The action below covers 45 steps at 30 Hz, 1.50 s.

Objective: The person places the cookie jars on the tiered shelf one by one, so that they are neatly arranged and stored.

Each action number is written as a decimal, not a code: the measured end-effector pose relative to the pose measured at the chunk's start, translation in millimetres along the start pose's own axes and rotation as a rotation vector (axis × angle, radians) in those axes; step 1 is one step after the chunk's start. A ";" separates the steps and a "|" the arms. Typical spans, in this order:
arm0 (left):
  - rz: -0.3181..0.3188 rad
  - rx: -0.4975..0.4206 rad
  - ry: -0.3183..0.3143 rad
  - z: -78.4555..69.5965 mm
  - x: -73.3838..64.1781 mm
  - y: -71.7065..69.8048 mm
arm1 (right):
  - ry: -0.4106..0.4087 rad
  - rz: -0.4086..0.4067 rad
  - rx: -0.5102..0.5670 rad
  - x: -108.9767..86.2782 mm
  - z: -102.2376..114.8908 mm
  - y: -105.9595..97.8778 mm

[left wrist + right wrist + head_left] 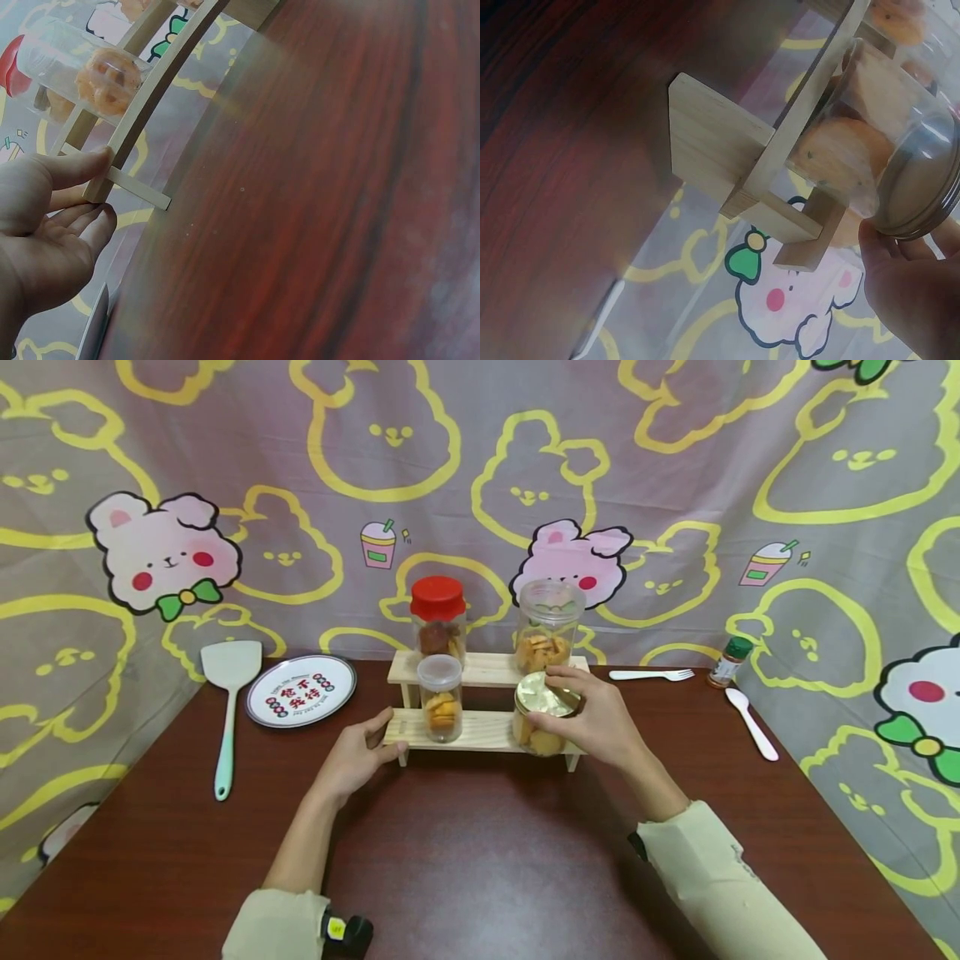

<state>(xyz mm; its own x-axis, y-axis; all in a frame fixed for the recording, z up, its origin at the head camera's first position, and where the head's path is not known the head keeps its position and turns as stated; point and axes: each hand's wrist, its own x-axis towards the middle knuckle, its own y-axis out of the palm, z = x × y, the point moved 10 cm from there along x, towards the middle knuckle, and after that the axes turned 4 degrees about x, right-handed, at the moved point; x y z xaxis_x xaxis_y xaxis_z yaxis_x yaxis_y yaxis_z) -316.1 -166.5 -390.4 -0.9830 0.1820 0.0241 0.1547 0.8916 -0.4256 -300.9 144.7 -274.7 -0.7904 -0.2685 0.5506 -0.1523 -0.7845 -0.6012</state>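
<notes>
A two-step wooden rack (483,727) stands on the table, several clear jars on its steps. My left hand (355,757) pinches the left end of the lower step, thumb and fingers on either side of the wood (101,184). At the right of that step, my right hand (596,714) holds the gold lid (536,693) of a jar of cookies (546,742); in the right wrist view its fingers curl at the lid's rim (922,225). A small clear-lidded jar (440,697) is on the lower step. Behind it are a red-lidded jar (438,610) and a wide clear-lidded jar (551,622).
At left lie a pale green spatula (230,693) and a printed white plate (302,691). A white fork (651,675), a green-capped spice bottle (727,663) and a white spoon (752,724) are at right. A patterned curtain (450,510) hangs behind the table (480,843).
</notes>
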 end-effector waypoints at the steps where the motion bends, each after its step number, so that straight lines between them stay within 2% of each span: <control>1: 0.002 0.003 0.000 0.2 0.1 0.2 | 0.001 0.001 0.001 -0.3 -0.1 0.2; 10: 0.010 0.023 -0.029 3.4 -0.7 0.2 | 0.005 0.005 -0.002 -0.4 -0.2 0.6; 28: 0.007 0.011 -0.022 1.2 -2.3 -1.5 | 0.028 0.083 0.009 0.0 -3.4 4.4; 34: 0.008 -0.007 -0.013 -0.1 -1.9 -1.0 | 0.016 0.089 0.011 -0.8 -2.1 5.4; 39: -0.001 0.013 -0.023 1.8 -1.9 -1.9 | 0.004 0.085 0.018 -2.1 -1.0 3.9; 45: -0.019 0.006 -0.005 -5.6 -3.3 -5.6 | -0.015 0.061 0.029 -2.6 -0.1 -2.3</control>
<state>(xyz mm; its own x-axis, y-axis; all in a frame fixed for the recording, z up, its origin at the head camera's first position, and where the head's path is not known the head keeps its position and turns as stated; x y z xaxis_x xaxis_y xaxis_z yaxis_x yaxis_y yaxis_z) -313.1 -169.7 -383.1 -0.9863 0.1628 0.0278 0.1352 0.8925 -0.4303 -298.6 147.3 -274.9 -0.7888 -0.3245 0.5220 -0.0867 -0.7820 -0.6172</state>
